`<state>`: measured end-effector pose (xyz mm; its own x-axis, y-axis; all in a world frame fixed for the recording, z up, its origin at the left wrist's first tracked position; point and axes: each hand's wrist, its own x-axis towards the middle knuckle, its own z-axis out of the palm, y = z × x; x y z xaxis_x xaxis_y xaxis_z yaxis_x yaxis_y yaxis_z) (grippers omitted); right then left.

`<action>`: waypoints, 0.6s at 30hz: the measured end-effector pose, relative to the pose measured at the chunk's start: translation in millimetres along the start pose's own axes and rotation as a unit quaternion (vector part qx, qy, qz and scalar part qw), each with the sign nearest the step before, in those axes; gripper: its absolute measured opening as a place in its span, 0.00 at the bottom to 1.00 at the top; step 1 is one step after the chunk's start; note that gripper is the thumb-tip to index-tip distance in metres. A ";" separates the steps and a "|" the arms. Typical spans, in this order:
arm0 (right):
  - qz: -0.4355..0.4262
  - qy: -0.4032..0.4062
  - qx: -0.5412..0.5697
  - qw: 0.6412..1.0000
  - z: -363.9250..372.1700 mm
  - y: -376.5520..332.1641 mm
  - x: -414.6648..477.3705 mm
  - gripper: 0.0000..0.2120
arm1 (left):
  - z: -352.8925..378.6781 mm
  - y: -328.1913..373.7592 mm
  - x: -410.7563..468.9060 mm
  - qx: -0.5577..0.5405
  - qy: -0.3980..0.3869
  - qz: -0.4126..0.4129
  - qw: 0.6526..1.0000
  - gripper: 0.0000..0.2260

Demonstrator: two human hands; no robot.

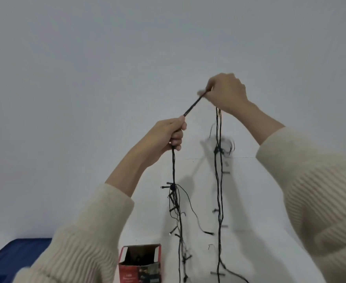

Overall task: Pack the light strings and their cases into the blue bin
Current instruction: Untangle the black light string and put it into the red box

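Both hands are raised in front of a pale wall and hold one black light string (218,180). My left hand (168,135) grips the string in a fist, and one length hangs down from it with small bulbs. My right hand (226,92) is higher and pinches the string, so a short stretch runs taut between the hands. A second doubled length drops from the right hand. An open red cardboard case (140,264) stands on the white table (260,252) below. A corner of the blue bin (17,254) shows at the lower left.
The hanging strands reach down past the frame's lower edge to the right of the red case. The wall behind is bare. My cream sweater sleeves fill the lower left and the right side.
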<state>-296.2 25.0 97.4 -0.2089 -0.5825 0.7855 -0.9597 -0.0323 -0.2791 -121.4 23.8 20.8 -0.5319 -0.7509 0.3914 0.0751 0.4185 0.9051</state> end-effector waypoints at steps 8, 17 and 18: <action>-0.005 -0.110 0.208 0.972 -17.1 -7.4 10.1 0.18 | -9.5 14.1 -1.3 0.172 -0.021 -0.039 0.984 0.22; 0.010 -0.160 0.303 0.939 -28.4 -28.8 13.8 0.21 | 38.5 -5.1 8.9 -0.038 -0.118 -0.043 0.991 0.04; 0.023 -0.158 0.291 0.943 -27.7 -21.2 13.2 0.21 | 33.6 -12.9 6.8 -0.036 -0.124 -0.061 0.990 0.03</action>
<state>-283.9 40.5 128.9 -0.0923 -0.8047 0.5865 -0.6656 -0.3883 -0.6374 -154.3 30.4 6.2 -0.7312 -0.6411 0.2331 0.0523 0.2879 0.9562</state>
